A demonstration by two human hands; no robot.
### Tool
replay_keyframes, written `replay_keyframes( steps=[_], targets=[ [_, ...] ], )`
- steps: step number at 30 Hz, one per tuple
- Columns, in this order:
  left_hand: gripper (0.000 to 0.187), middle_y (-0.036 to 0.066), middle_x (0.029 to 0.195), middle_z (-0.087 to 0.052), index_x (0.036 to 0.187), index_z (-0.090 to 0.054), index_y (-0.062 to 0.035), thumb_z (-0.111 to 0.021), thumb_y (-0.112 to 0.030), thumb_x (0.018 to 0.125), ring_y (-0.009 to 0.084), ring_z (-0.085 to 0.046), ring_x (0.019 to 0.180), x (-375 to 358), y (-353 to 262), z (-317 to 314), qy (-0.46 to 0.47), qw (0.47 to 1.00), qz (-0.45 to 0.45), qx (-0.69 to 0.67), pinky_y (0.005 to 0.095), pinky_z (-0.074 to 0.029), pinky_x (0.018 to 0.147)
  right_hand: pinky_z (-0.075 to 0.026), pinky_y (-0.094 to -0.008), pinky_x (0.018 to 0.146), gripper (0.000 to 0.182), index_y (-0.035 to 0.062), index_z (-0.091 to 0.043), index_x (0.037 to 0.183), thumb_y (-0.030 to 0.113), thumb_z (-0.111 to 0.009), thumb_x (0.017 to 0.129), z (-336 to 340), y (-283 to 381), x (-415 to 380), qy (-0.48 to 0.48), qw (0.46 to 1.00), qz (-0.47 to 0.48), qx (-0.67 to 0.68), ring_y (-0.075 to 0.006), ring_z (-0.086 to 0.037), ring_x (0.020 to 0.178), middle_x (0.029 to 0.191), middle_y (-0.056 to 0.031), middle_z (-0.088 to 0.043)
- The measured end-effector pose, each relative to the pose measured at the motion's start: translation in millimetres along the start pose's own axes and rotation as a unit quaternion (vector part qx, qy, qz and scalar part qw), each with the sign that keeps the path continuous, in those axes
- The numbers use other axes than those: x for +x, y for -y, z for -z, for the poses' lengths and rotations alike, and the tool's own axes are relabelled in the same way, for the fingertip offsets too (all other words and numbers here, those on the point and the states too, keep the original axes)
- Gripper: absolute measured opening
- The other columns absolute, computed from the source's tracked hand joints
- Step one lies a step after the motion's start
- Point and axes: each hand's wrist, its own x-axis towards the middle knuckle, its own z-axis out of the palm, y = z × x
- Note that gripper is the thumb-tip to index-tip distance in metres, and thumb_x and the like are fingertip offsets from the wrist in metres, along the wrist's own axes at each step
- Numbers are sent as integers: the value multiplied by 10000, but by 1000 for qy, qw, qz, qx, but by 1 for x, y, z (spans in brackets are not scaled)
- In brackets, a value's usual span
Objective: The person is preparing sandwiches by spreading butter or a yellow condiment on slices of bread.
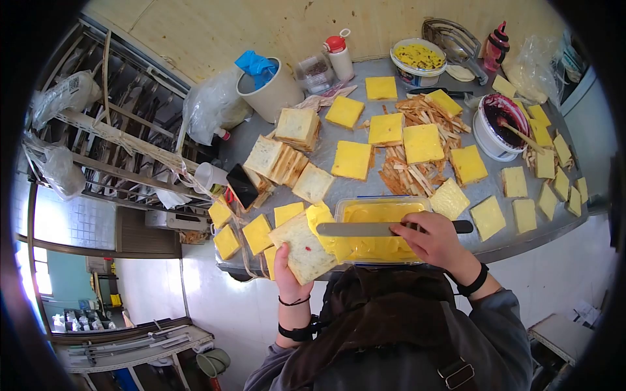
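A crustless slice of bread [301,251] with a small red spot lies tilted in my left hand [287,272], gripped at its lower left edge. Yellow spread covers part of its right side. My right hand [427,240] is closed round a long spreading knife [365,229], whose blade reaches left to the slice's coated edge. Beneath the knife stands a clear rectangular tub [417,203] of yellow spread [375,212]. Several yellow-coated slices [259,234] lie left of the held slice. Just behind it is a plain slice [313,183].
Stacked bread [277,159] stands at the left, near a dark phone [242,186]. Cut crusts [404,171] and coated slices [352,159] cover the middle. A bucket of dark red filling [486,133], a yellow-filled tub [417,77] and a beige bin [270,101] stand farther back.
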Motion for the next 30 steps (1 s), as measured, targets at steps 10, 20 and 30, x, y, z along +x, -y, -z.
replay_keyframes(
  steps=[10, 20, 30],
  targets=[
    [518, 147, 1350, -507, 1382, -382, -26, -457, -308, 954, 305, -514, 1224, 3, -1, -9, -29, 997, -63, 28, 451, -410, 1040, -497, -324, 619, 464, 196, -633, 1163, 78, -688, 718, 9, 11, -6, 89, 995, 38, 13, -181, -594, 734, 916, -14, -538],
    [546, 135, 1373, -490, 1397, -371, -47, -438, -360, 955, 315, -500, 1238, 2, 7, -17, -27, 996, -78, -19, 487, -413, 1033, -498, -337, 690, 423, 142, -629, 1169, 33, -680, 763, -14, 27, -8, -16, 988, -71, 134, -235, -599, 823, 1022, -76, -567],
    [569, 128, 1397, -470, 1414, -358, -61, -455, -370, 945, 323, -477, 1262, -3, -11, -23, -17, 995, -38, -87, 496, -394, 1048, -484, -360, 673, 454, 146, -631, 1177, 65, -712, 738, -8, 27, -11, 36, 999, -17, 16, -247, -583, 814, 984, -82, -551]
  ],
)
